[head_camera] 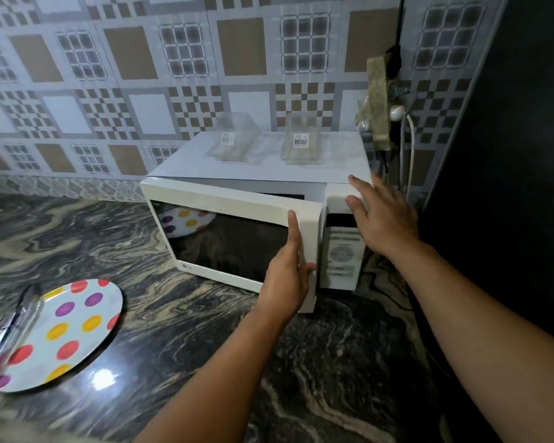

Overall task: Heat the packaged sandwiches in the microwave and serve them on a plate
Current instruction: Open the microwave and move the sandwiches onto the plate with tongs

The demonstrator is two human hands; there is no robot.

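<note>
Fingers of the left hand [287, 276] curl round the free edge of the microwave door [234, 231], which stands ajar. The right hand [378, 212] lies flat with straight fingers on the top right corner of the microwave [269, 161], above the control panel [343, 251]. Beyond both hands, two packaged sandwiches [234, 139] [301, 140] sit apart on the microwave's top. Well left of the left hand, a spotted plate [77, 324] rests on the marbled counter [301, 362], with tongs [13, 330] lying on it.

Grey-brown patterned tile wall [179, 59] behind dark marbled countertop [301, 362] w/ glare spot.
</note>
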